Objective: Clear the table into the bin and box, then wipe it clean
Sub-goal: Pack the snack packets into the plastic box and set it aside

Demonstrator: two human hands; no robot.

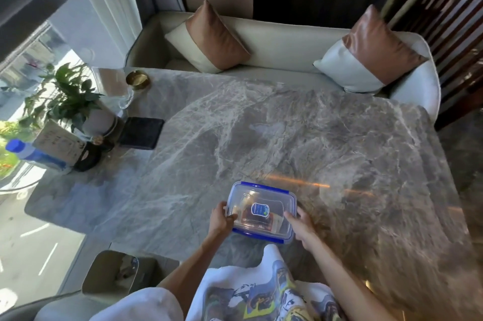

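the box [261, 209], a clear plastic container with a blue-rimmed clip lid and a blue oval label on top, sits on the near middle of the table [287, 124], just in front of the person. dark contents show dimly through the lid; what they are is not clear.

left hand [220, 218] clasps the box's left short side, fingers curled over the rim. right hand [300, 224] presses against the right near corner, fingers bent around the edge. both hands grip the box; neither is free.

the box's long axis runs roughly left to right, tilted a little, so the hands sit at its two ends. it lies directly between the fingers, equally close to each hand. any lift or slide turns on that two-ended hold.

table is polished grey marble with pale veins, glossy, likely slick under smooth plastic.

far left cluster, well apart from the box: potted plant [65, 95], brass bowl [137, 79], dark square coaster [142, 133], blue-capped bottle [28, 154] lying on its side, a card stand [58, 141].

metal bin [109, 275], square-mouthed, stands off the near left edge of the table.

judgement: main surface looks cleared; lid seems on; wiping not yet done.
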